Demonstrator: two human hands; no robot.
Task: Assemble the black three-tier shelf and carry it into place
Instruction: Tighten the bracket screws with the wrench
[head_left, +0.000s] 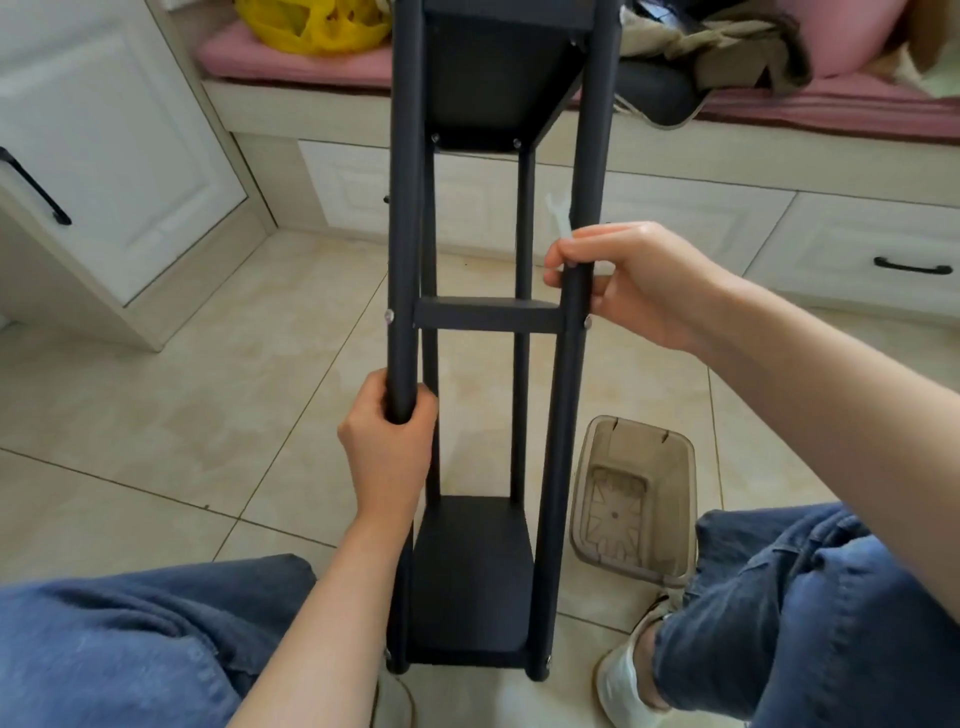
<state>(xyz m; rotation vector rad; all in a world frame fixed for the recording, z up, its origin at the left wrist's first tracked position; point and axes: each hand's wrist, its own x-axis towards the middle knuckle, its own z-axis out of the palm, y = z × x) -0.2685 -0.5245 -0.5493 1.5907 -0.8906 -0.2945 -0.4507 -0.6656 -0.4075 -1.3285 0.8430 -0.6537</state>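
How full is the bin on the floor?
Empty. Looking down into the bin, its ribbed bottom shows bare, with nothing lying inside.

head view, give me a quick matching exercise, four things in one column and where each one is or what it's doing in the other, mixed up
Column one:
1 left hand
2 right hand
3 yellow bag
4 clear bin

Column two:
a on the pink cushion
b on the tiled floor, to the right of the black shelf
c grips the left post
d grips the right post just above the middle tier

Pairs: 1-c, 2-d, 3-a, 4-b
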